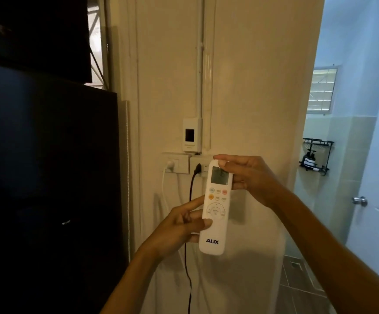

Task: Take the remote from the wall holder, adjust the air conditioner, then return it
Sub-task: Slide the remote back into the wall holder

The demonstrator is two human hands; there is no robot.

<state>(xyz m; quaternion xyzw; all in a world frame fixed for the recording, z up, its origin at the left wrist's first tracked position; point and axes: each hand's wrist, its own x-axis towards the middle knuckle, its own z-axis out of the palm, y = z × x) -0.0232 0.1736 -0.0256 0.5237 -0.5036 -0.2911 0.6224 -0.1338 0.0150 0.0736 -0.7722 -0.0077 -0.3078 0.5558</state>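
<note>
Leftward, a tall dark cabinet [48, 177] fills the frame edge to edge, its right side standing just beside a cream wall [247, 87] and leaving only a narrow strip between them. On that wall a white wall holder [192, 135] sits above a row of sockets [178, 163], with a white plug and a black cable [189, 223] hanging down from them. The wall ends at a vertical corner on the right, past which an open doorway shows a tiled room with a louvred window [323, 89], a black wire rack [316, 155] and a white door with a round knob [360, 201].

Open room for the arms lies in front of the cream wall, between the cabinet's edge and the corner.

The left hand [179, 227] grasps the lower half of the white remote [215, 207] from the left side, thumb laid across its face just under the round button ring, forefinger stretched up along its left edge. The remote stands nearly upright, screen on top, "AUX" near the bottom, held in front of the sockets and below the holder, apart from the wall. The right hand [249, 175] pinches the top end from the right, its thumb on the upper edge of the screen and fingers curled behind.
</note>
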